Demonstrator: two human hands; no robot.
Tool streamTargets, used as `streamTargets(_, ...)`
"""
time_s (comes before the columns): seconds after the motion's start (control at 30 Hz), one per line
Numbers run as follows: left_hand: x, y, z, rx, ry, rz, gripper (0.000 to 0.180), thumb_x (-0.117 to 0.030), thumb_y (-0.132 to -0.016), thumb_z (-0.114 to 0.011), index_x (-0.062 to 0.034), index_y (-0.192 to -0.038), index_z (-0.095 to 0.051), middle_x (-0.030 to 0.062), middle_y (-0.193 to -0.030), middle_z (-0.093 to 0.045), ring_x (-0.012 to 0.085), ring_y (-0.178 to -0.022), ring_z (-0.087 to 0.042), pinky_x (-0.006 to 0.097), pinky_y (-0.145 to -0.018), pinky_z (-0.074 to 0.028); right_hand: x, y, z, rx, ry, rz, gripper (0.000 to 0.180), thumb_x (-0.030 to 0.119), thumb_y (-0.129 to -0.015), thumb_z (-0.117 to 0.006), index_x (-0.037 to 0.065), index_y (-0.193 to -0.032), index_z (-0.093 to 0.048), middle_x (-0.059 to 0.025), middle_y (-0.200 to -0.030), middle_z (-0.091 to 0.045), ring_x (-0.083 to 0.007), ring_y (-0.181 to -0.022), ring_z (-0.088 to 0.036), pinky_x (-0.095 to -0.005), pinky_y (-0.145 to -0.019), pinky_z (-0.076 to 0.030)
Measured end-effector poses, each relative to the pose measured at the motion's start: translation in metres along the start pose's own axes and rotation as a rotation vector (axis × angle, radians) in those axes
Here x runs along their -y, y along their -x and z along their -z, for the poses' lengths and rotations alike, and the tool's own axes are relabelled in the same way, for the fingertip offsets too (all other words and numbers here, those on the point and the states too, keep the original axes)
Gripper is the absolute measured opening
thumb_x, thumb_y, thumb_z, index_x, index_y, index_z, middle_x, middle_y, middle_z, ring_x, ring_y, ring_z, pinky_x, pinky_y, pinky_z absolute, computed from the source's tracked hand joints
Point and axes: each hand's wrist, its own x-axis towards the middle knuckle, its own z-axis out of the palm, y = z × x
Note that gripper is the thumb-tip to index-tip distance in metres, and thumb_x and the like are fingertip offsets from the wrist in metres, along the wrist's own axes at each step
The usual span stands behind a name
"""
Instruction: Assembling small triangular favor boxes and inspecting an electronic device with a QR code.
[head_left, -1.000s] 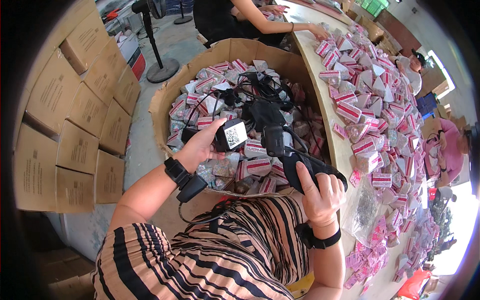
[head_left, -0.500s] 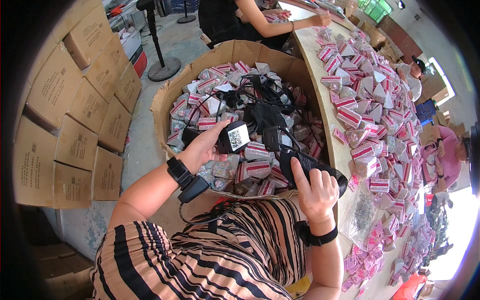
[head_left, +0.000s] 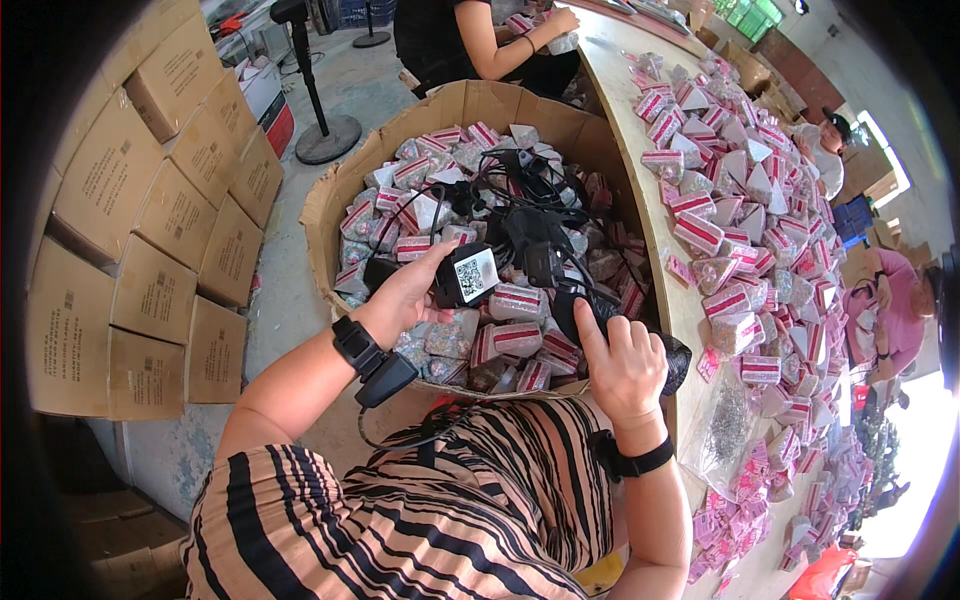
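Note:
My left hand (head_left: 405,300) is closed around a black boxy device (head_left: 466,275) with a white square-code label facing up. To its right, my right hand (head_left: 628,372) has its index finger stretched along a black padded object (head_left: 676,362), with the other fingers curled against it. My right thumb is hidden. A smaller black device (head_left: 543,265) with cables lies just beyond that finger. Black cables (head_left: 530,215) tangle over clear bags (head_left: 517,340) with red-and-white labels, which fill a large cardboard box (head_left: 470,100) beneath both hands. Black bands circle both wrists.
Stacked cartons (head_left: 130,260) stand at the left. A long table (head_left: 625,120) at the right carries heaped labelled bags (head_left: 735,235) and pink cards (head_left: 725,535). A black stand (head_left: 328,138) rises beyond the cartons. A person (head_left: 500,45) sits at the far side; others are at the right.
My right hand has shifted slightly, and the black padded object under it has turned, showing less of its length. The far person's arm has drawn back from the table. My left hand stays put.

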Motion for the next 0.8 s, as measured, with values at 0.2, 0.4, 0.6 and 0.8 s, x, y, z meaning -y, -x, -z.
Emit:
streamTargets(0.2,-0.001,0.001,-0.002,-0.009,0.009,0.017,0.057,-0.067,-0.084,-0.051,-0.0161,-0.104,-0.063,0.0031,-0.075,-0.062,0.0167,-0.060,-0.058,0.034,-0.058,-0.053,-0.001,0.000,-0.001,-0.011,0.009,-0.019,0.041,0.014,-0.075,-0.057,0.015,-0.115,-0.066,0.0004,-0.069,-0.041,-0.0155,-0.062,-0.046,-0.0291,-0.051,-0.036)
streamTargets(0.4,0.000,-0.003,0.000,-0.007,0.025,0.026,0.052,-0.063,-0.089,-0.048,-0.0171,-0.109,-0.062,0.0054,-0.085,-0.069,0.0159,-0.062,-0.063,0.032,-0.052,-0.053,0.000,0.001,0.004,-0.045,-0.016,-0.004,0.043,0.014,-0.074,-0.057,0.015,-0.116,-0.067,0.0003,-0.068,-0.039,-0.0153,-0.060,-0.044,-0.0289,-0.050,-0.035)
streamTargets(0.6,0.003,-0.011,0.003,0.044,0.071,0.050,0.051,-0.060,-0.090,-0.047,-0.0149,-0.108,-0.062,0.0060,-0.084,-0.070,0.0160,-0.058,-0.064,0.030,-0.047,-0.053,0.005,-0.003,0.012,-0.093,-0.069,0.016,0.044,0.012,-0.072,-0.057,0.014,-0.116,-0.067,0.0003,-0.067,-0.037,-0.0150,-0.058,-0.042,-0.0284,-0.049,-0.033)
streamTargets(0.8,0.002,-0.004,-0.002,-0.043,0.021,0.028,0.055,-0.066,-0.087,-0.047,-0.0161,-0.098,-0.067,0.0027,-0.076,-0.065,0.0172,-0.063,-0.059,0.035,-0.056,-0.049,0.015,-0.006,0.027,-0.071,-0.116,0.011,0.052,0.014,-0.068,-0.060,0.016,-0.120,-0.066,-0.0005,-0.068,-0.036,-0.0158,-0.057,-0.043,-0.0298,-0.050,-0.033)
